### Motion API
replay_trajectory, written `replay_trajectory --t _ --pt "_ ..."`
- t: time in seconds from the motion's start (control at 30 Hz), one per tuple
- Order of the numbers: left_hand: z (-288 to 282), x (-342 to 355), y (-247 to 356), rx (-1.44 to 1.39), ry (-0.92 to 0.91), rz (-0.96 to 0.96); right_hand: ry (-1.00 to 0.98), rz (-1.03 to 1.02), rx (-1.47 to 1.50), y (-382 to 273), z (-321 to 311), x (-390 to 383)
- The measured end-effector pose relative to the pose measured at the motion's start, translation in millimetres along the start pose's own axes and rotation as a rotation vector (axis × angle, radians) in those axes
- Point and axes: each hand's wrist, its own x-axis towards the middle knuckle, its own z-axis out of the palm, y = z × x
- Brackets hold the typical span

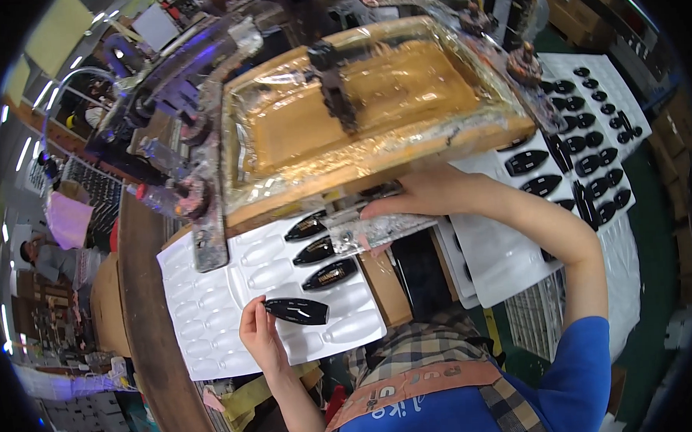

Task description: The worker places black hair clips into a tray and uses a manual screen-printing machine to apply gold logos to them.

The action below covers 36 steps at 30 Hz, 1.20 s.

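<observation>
My left hand [264, 335] pinches the narrow end of a glossy black tapered shell [298, 311], holding it above a white moulded tray [236, 363]. Several similar black shells with gold print, one of them a printed shell [329, 275], lie in that tray's hollows. My right hand [430, 193] reaches under the front edge of a wooden-framed printing screen [372, 99]. Its thumb lies along a stained metal fixture [385, 231]; the other fingers are mostly hidden, and something dark shows beside them. I cannot make out what it grips.
At the right, white trays [491, 275] carry several black shells [541, 185]. A stained metal arm [210, 237] stands left of the screen, and a dark clamp [332, 85] hangs over it. A red-capped bottle [154, 199] is at the left. Someone [50, 256] is in the left background.
</observation>
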Motion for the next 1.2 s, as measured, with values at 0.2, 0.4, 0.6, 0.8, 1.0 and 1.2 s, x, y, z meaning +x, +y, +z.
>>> replay_trajectory --t 0.2,0.4,0.6,0.8,1.0,1.2 --pt "-14 -19 -10 0.006 0.081 0.001 0.121 0.078 -0.196 7 -31 -57" --pt "-4 -22 -13 -0.012 0.086 0.042 0.457 0.086 -0.055 6 -43 -131" --pt "13 -18 -20 -0.009 0.1 0.069 0.413 0.312 -0.122 17 -45 -182" --pt "21 -14 -17 0.01 0.15 0.115 0.364 0.451 -0.122 18 -44 -198" --pt "17 -13 -21 -0.002 0.143 0.137 0.324 0.524 -0.15 20 -40 -199" --pt "16 -15 -24 0.0 0.205 0.095 0.277 0.505 -0.172 16 -38 -193"
